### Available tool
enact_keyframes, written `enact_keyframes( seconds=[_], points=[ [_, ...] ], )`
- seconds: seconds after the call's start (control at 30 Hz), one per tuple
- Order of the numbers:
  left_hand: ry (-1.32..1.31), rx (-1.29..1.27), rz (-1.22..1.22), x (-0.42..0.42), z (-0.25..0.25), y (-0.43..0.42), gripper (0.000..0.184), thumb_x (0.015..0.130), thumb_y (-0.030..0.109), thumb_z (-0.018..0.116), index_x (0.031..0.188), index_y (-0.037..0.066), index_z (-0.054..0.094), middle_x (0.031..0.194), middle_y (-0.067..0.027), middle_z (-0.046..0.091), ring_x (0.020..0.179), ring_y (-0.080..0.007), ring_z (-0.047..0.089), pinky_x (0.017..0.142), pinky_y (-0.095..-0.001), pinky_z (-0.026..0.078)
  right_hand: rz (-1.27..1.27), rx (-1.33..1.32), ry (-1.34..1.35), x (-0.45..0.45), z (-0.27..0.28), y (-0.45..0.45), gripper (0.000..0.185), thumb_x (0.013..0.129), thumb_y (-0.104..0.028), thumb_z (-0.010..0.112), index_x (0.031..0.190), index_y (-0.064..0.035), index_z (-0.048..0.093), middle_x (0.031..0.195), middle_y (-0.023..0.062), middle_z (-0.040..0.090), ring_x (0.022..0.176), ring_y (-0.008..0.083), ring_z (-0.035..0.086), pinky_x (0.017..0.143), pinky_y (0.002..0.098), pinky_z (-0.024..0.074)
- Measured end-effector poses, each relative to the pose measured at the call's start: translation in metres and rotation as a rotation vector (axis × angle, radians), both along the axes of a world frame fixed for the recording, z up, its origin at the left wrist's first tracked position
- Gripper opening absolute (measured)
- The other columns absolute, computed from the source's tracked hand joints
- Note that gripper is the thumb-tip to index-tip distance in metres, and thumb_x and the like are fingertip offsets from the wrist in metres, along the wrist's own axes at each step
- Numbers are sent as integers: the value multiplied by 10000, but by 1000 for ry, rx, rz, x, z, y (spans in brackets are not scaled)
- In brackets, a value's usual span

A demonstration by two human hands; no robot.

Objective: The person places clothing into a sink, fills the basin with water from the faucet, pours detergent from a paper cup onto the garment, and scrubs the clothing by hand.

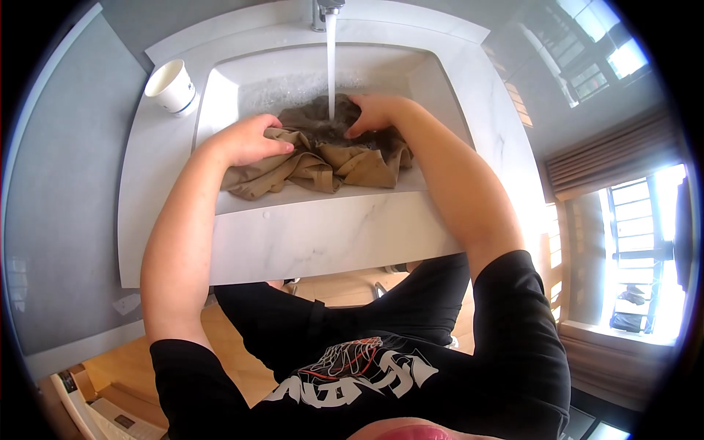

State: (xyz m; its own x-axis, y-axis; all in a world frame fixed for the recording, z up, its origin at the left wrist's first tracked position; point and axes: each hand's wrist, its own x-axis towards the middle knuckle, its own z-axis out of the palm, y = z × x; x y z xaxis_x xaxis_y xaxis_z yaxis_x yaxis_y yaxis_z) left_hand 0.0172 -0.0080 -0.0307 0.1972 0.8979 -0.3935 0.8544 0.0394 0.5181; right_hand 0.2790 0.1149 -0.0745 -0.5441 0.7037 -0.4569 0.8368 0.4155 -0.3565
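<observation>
A brown garment (323, 165) lies bunched in the white sink (455, 121), its near part draped against the front wall. Its far part looks darker and wet. Water (331, 66) runs from the faucet (320, 16) onto that dark part. My left hand (253, 141) rests at the garment's left side, thumb and fingers apart against the fabric. On the right, my right hand (375, 115) touches the wet part beside the stream, its thumb and forefinger spread. Some fingertips of both hands are hidden by cloth or water.
A white paper cup (170, 86) stands on the marble-patterned counter (323, 242), left of the sink. Foam (275, 89) floats along the basin's back. A grey panel (73, 183) rises at the left; a bright window (638, 257) with a brown blind (612, 165) is at the right.
</observation>
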Motion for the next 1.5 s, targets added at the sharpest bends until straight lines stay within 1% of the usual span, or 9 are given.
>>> enact_keyframes(
  seconds=[0.17, 0.37, 0.57, 0.67, 0.77, 0.8, 1.0, 1.3, 1.5],
  points=[
    [4, 16, -14, 0, 0, 0, 660, 835, 458, 721, 1326, 60, 530, 1317, -175, 584, 1212, -291, 556, 1004, -364, 443, 12, -12, -12, -1, 5, -3, 844, 739, -420, 767, 1392, -10, 425, 1312, 212, 575, 1185, 341, 564, 996, 390, 451],
    [-6, 17, -10, -1, -2, 0, 662, 836, 456, 723, 1329, 59, 529, 1317, -174, 584, 1210, -290, 557, 1003, -363, 443, -15, 47, -23, -4, -4, 8, 613, 841, -293, 679, 1367, -45, 486, 1228, 206, 627, 1124, 341, 601, 963, 411, 469],
    [-6, 22, -14, -2, -3, 0, 660, 839, 450, 722, 1335, 60, 524, 1327, -171, 578, 1220, -287, 550, 1018, -360, 433, -169, 261, -74, -5, -20, 27, 460, 855, -214, 613, 1284, -55, 566, 1212, 207, 633, 1112, 372, 600, 956, 432, 476],
    [-11, 42, -9, -2, -5, -1, 649, 845, 437, 718, 1337, 63, 521, 1325, -163, 581, 1221, -281, 549, 1026, -355, 425, -409, 407, 118, -1, -18, 26, 316, 834, -109, 522, 1087, 1, 676, 1119, 225, 669, 1072, 393, 630, 884, 469, 523],
    [-75, 21, -10, -5, -3, -3, 624, 850, 400, 720, 1338, 67, 520, 1316, -152, 589, 1217, -270, 551, 1028, -350, 423, -583, 472, 167, -3, -6, 18, 315, 859, -127, 514, 1108, -14, 671, 1187, 216, 647, 1106, 391, 620, 911, 470, 519],
    [-107, 5, -13, -5, -2, -4, 615, 851, 384, 721, 1338, 69, 519, 1312, -148, 592, 1214, -265, 552, 1028, -348, 423, -605, 443, 148, -3, -2, 17, 347, 880, -154, 520, 1183, -28, 632, 1297, 209, 582, 1161, 394, 589, 951, 465, 501],
    [-93, 44, -36, -6, -7, -3, 586, 840, 299, 736, 1337, 78, 519, 1295, -135, 602, 1201, -252, 557, 1019, -344, 430, -631, 417, 127, 1, -2, 19, 431, 895, -173, 519, 1297, -18, 528, 1384, 220, 487, 1241, 400, 522, 1020, 463, 450],
    [-86, 183, -13, -13, -12, 3, 508, 819, 232, 733, 1268, 59, 568, 1236, -149, 599, 1170, -293, 558, 1000, -369, 442, -748, 675, 246, -2, 18, 3, 352, 871, -142, 534, 1213, -91, 602, 1324, 189, 501, 1250, 378, 453, 1029, 437, 403],
    [35, 207, 40, -9, -9, 0, 601, 821, 331, 734, 1317, 62, 526, 1366, -166, 482, 1266, -300, 476, 1050, -379, 410, -914, 949, 555, 10, 20, 16, 267, 846, -110, 542, 1096, -99, 637, 1228, 178, 518, 1165, 388, 460, 1020, 444, 385]
  ],
)
